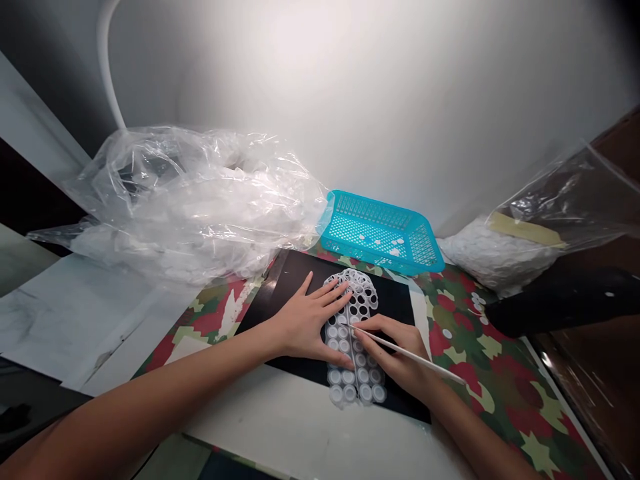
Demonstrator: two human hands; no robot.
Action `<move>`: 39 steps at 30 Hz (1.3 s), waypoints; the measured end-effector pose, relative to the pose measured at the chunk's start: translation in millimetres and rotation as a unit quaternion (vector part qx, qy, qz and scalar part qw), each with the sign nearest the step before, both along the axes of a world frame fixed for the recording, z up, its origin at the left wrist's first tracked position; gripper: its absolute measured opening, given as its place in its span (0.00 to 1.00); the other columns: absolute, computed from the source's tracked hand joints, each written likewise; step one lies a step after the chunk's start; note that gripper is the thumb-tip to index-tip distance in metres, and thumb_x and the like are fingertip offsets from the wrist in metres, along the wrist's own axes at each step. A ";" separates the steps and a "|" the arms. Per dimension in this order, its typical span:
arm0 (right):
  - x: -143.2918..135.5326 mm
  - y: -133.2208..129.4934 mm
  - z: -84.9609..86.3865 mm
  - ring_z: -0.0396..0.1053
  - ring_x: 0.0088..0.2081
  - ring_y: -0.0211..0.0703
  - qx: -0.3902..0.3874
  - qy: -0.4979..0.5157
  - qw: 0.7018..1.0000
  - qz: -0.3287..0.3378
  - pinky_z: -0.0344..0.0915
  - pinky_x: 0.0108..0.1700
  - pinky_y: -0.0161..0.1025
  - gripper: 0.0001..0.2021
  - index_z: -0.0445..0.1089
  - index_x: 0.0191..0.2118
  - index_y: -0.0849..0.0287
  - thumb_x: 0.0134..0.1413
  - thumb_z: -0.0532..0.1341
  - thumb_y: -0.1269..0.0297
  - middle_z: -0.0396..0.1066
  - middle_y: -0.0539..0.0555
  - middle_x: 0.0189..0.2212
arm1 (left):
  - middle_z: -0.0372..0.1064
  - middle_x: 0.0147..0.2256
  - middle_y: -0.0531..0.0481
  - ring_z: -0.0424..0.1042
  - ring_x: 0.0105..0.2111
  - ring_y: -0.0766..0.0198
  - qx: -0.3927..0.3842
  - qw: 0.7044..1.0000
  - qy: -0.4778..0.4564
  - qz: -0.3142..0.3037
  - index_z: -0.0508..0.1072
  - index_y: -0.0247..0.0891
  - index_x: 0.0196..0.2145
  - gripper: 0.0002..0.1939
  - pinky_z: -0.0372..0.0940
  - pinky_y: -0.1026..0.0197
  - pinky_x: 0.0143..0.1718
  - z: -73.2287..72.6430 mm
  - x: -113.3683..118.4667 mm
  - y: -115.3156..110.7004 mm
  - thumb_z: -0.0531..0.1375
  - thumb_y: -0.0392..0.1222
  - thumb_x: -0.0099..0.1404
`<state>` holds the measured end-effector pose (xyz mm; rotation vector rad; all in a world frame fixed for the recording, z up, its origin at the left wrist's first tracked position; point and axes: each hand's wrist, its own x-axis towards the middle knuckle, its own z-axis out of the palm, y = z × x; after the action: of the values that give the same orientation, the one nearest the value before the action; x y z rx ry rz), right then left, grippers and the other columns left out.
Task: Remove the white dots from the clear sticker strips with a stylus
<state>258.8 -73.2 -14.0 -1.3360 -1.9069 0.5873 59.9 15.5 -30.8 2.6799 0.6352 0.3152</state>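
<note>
A white sheet of round cells (364, 377) lies on a black mat (395, 300). Its upper holes show the black beneath, while pale round discs fill the lower rows. My left hand (313, 317) lies flat across the sheet's left side, fingers spread and thumb stretched toward the lower rows. In my right hand (400, 350) is a slim white pen-like tool (417, 360), pinched near its dark tip. That tip points at a cell beside my left hand, in the middle of the sheet; whether it touches is too small to tell.
Behind the mat sits a blue perforated basket (380, 253) with several small white pieces. A large clear plastic bag (200, 207) bulges at left, another bag (495, 253) at right. Loose white discs (477, 303) lie on the patterned cloth (500, 373), near a black object (560, 300).
</note>
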 end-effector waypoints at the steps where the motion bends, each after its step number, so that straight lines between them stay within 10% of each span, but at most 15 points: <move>1: 0.1 0.1 -0.1 0.72 0.32 0.40 0.002 0.001 1.000 0.001 0.68 0.34 0.33 0.05 0.73 0.37 0.57 0.58 0.59 0.68 0.74 0.52 0.31 | 0.31 0.66 0.50 0.36 0.66 0.52 -0.001 1.000 0.000 0.000 0.41 0.42 0.66 0.50 0.13 0.43 0.61 0.2 0.0 0.1 0.49 0.73 0.56; 39: 15.8 7.5 13.1 0.74 0.36 0.41 -0.007 -0.062 0.994 0.089 0.72 0.38 0.35 0.08 0.73 0.39 0.56 0.61 0.56 0.65 0.76 0.54 0.34 | 0.32 0.67 0.49 0.36 0.66 0.49 0.001 1.000 0.008 0.003 0.41 0.44 0.66 0.50 0.20 0.42 0.63 1.5 0.8 0.2 0.50 0.73 0.55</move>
<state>274.6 -65.7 -0.9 -1.2439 -2.1428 0.6196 60.6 15.7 -29.3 2.6844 0.6478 0.2964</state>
